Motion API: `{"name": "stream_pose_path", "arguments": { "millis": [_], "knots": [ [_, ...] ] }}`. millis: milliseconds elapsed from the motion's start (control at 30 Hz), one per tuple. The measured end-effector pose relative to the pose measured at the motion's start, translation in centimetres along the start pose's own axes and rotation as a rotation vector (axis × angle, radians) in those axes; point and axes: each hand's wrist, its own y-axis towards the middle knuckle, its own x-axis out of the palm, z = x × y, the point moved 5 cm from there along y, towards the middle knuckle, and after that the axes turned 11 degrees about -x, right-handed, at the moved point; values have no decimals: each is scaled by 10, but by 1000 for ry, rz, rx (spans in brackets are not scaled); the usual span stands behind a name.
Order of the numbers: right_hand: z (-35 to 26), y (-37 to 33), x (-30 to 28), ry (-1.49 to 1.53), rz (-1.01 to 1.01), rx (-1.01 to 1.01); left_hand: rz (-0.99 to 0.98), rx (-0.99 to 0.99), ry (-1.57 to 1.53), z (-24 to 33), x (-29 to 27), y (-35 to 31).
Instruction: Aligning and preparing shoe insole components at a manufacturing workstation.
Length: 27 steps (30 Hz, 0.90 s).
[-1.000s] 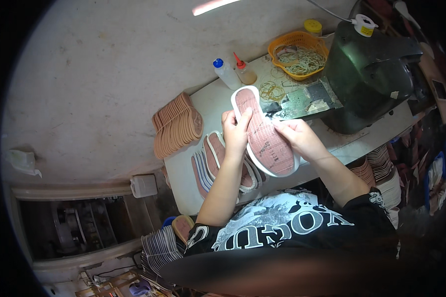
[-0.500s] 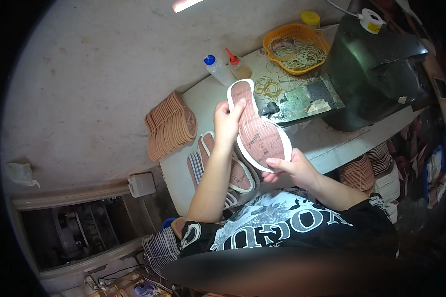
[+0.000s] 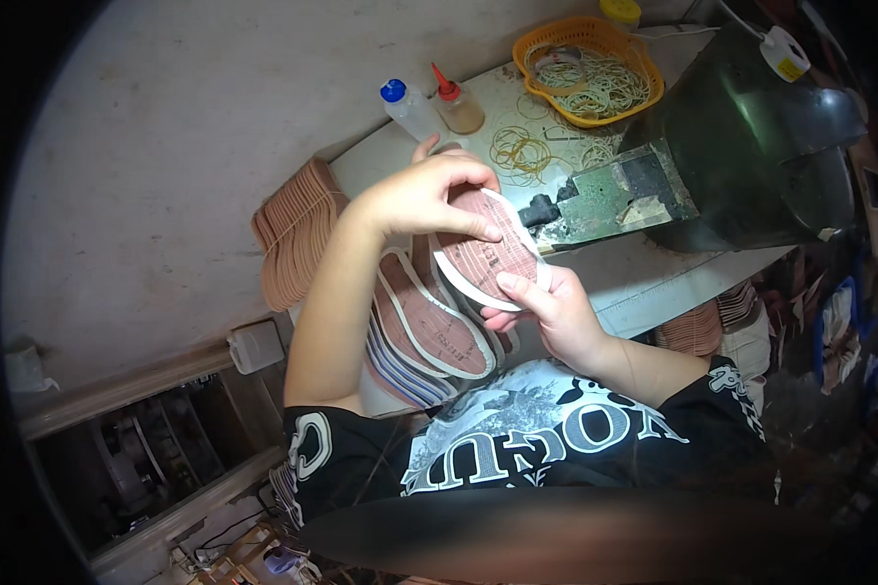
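Pale wall (image 3: 166, 146) fills the far left, well apart from my hands; white jug (image 3: 256, 346) at its foot, left of my left forearm. Banded bundle of tan insoles (image 3: 298, 234) comes next, just past that forearm. Nearer my body, below my left hand, pink insoles with pale rims (image 3: 439, 336) overlap on the white table (image 3: 619, 280). Blue-capped bottle (image 3: 415, 112) and red-nozzled bottle (image 3: 460, 109) stand beyond my left hand.

Left hand (image 3: 429, 200) grips the far part of a pink, white-edged sole (image 3: 473, 255), fingers over the edge, thumb on its face. Sole is held up off the table between both hands, tilted; its far end is hidden. Thin yellow loops (image 3: 520, 151) lie beyond it. Black machine head (image 3: 539, 210) sits just right of the sole; can't tell if they touch. Right hand (image 3: 561, 317) pinches the near end, thumb on top, fingers under.

Step in hand, my read: turning or flexing the sole two-handed; can't tell which. Next move calls for a firm near-end pinch and care around that head.

Right of my hands: orange basket (image 3: 593, 121) of pale cords, green plate (image 3: 595, 200), dark machine (image 3: 780, 166).
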Motion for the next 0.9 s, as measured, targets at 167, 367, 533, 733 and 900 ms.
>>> {"name": "stream_pose_path", "arguments": {
  "millis": [167, 367, 533, 733, 900],
  "knots": [
    [-3, 7, 2, 3, 56, 22, -91, -198, 55, -13, -5, -1],
    [-3, 9, 1, 34, 74, 62, -98, -206, -74, -23, -4, -8],
    [-4, 10, -1, 55, 54, 28, -38, -270, -251, -23, 7, -28],
    [-9, 10, -2, 20, 52, 16, 129, -363, -306, -27, 24, -50],
    [-5, 10, -5, -16, 60, -3, 196, -499, -442, -26, 39, -63]
  ]
}}
